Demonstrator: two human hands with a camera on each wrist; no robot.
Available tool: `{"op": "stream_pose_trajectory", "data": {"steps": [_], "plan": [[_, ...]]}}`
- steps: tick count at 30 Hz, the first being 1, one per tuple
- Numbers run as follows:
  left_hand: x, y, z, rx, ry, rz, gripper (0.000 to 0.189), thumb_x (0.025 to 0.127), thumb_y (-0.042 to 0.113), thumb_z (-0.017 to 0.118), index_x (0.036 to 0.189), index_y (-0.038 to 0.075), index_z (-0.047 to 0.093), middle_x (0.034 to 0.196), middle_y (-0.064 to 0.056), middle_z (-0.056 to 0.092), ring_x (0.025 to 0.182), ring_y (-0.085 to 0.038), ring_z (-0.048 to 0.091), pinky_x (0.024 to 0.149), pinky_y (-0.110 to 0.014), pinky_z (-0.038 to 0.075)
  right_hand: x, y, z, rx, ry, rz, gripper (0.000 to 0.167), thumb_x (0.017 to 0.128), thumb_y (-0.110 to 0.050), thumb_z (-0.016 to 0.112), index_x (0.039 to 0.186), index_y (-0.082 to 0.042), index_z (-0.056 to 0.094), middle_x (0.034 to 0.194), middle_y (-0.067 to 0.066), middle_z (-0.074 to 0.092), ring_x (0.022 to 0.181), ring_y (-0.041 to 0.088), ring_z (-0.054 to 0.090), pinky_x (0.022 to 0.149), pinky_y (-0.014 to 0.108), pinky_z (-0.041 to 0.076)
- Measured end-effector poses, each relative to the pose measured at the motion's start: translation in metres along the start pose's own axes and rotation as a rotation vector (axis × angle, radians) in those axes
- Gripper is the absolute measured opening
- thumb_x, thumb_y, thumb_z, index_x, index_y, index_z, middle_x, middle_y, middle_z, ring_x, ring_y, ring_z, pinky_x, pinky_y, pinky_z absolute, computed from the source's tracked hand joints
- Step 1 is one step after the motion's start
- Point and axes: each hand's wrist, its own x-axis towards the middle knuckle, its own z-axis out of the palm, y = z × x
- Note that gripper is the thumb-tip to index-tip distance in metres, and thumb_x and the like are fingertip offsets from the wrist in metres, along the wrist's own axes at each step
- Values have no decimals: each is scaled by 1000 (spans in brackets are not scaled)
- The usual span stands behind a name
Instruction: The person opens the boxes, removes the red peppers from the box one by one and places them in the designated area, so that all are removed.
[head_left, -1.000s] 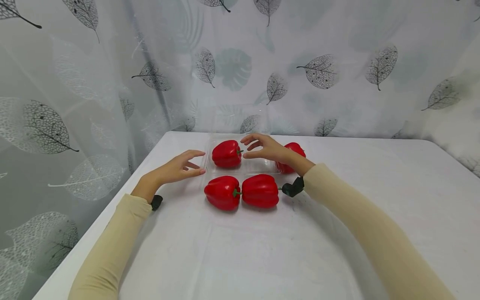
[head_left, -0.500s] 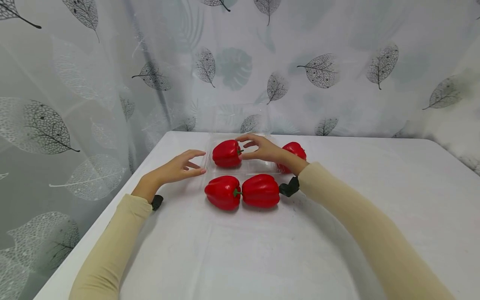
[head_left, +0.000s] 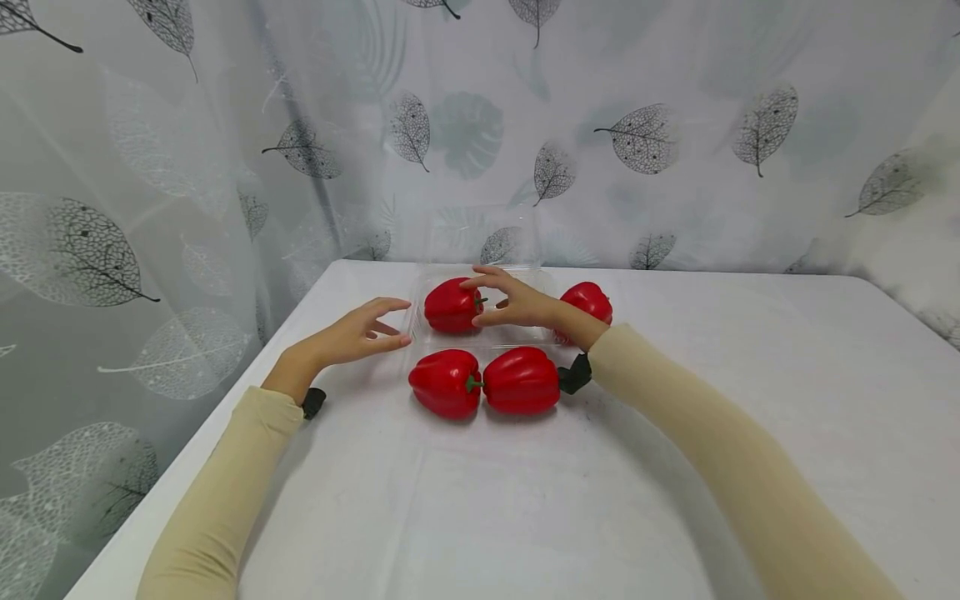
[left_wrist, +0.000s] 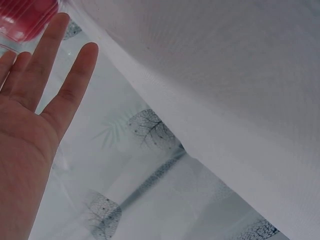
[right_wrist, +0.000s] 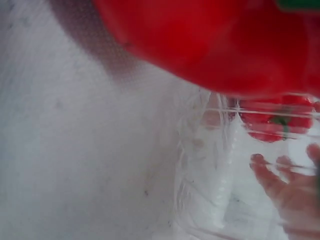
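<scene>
A red bell pepper [head_left: 448,307] lies inside a clear plastic clamshell container [head_left: 517,335], its green stem pointing right. My right hand [head_left: 517,302] reaches over the container, thumb and fingers spread at the pepper's stem end; in the right wrist view a gap shows between the fingertips and that pepper [right_wrist: 262,131]. My left hand [head_left: 352,335] is beside the container's left wall, fingers extended and thumb apart, holding nothing; the left wrist view shows its open palm [left_wrist: 22,145]. Two more red bell peppers lie in front of the container, a left one [head_left: 444,385] and a right one [head_left: 522,382].
Another red bell pepper [head_left: 587,302] sits at the container's right end, partly behind my right forearm. The container's clear lid [head_left: 480,237] stands raised at the back. A leaf-print curtain [head_left: 675,75] hangs behind and left of the white table [head_left: 525,508].
My right hand has moved left from beside the pepper in the container, and its fingers now overlap that pepper's stem end. My left hand and the other peppers have stayed put.
</scene>
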Motion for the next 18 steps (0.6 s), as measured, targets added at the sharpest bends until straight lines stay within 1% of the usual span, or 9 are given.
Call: {"op": "stream_pose_trajectory", "data": {"steps": [3,8,13,18], "plan": [[0,0,0,-5,-1,1,70,93,33,66,150,10,34,153,-15,32,123,-35,56,103,-58,41,0,1,0,7,9,-9,60,86,-9,72,141,-7,48,160,15,17,145,32,20,103,55,43],[0,1,1,-16,-10,8,69,94,32,65,150,7,33,153,-16,32,123,-36,56,104,-58,40,0,3,1,-18,12,-28,54,86,-10,71,136,-7,50,156,14,27,143,31,26,103,55,42],[0,2,0,-11,-10,1,70,93,32,66,150,9,33,153,-16,32,123,-36,56,104,-58,41,-1,2,2,-63,17,-39,51,87,-9,71,133,-6,50,151,16,32,138,34,30,103,57,41],[0,2,-1,-1,-8,-9,70,93,33,66,151,10,33,154,-15,31,123,-35,56,104,-57,41,0,0,3,-137,67,-62,46,86,-8,74,127,-5,52,141,16,41,131,32,38,99,53,46]]}}
